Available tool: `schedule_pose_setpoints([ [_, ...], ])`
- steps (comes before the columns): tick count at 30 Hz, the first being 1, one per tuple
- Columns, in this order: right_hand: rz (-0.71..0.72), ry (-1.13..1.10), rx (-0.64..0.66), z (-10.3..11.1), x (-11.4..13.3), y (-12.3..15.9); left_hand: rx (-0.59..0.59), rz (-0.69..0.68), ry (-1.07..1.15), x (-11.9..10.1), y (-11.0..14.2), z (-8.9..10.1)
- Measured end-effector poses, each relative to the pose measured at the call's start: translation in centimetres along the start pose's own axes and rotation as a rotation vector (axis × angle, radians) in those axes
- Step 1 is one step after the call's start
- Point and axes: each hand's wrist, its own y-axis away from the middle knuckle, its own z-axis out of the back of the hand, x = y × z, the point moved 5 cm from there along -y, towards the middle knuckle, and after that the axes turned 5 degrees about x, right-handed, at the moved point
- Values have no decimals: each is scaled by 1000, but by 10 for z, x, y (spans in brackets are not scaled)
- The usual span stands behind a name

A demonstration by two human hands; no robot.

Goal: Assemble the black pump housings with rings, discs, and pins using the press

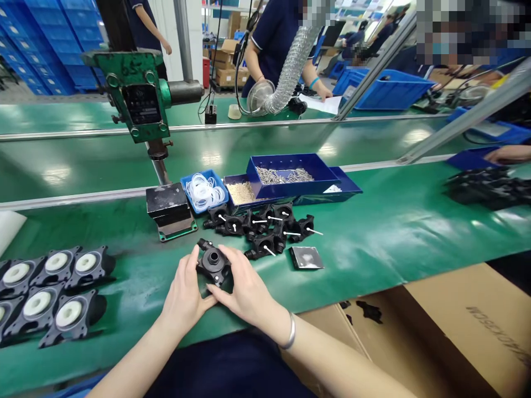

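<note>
Left hand point(185, 287) and right hand point(248, 287) curl round black housing point(212, 268), pinned parts point(261, 243) mid-frame seemingly pending (white-ringed parts point(47, 301) lower left maybe done).

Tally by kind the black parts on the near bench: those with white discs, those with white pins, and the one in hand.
Black parts with white discs: 6, one cut by the left edge
Black parts with white pins: 8 visible, bunched
Black part between left hand and right hand, held: 1
Total: 15
</note>
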Motion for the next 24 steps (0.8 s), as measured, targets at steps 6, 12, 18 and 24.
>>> schedule_pose_setpoints([
  [6,183,60,-63,1,-5,14,6,-73,-23,1,3,-1],
  [12,280,149,-113,3,-2,18,40,-63,-28,2,3,-6],
  [18,274,171,-158,6,0,10,15,-83,-63,7,1,-6],
  [24,304,131,-192,2,-9,6,-95,-137,-153,15,-7,-6],
])
